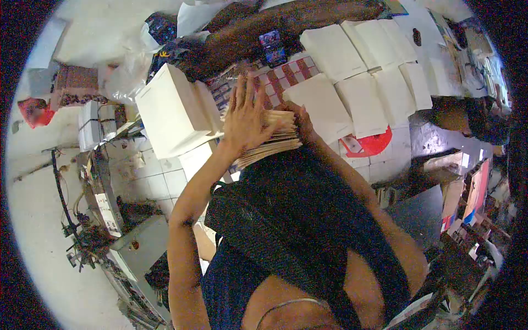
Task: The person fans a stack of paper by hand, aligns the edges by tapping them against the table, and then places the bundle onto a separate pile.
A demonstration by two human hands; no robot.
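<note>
A stack of thin cream-coloured paper booklets (270, 149) stands in front of my body, edges facing me. My left hand (245, 120) lies flat over the stack's left and top side, its fingers spread. At the right end of the stack, my right hand (303, 124) has its fingers curled round the edge of the booklets. Part of the stack is hidden under the left hand. Close by on the left rises a tall cream paper pile (173, 113).
Several cream paper piles (322, 102) spread to the right. Beyond my hands lie a red-and-white patterned sheet (289, 77) and a phone (273, 48) with a lit screen. A red round thing (377, 142) rests on the tiled floor (151, 179).
</note>
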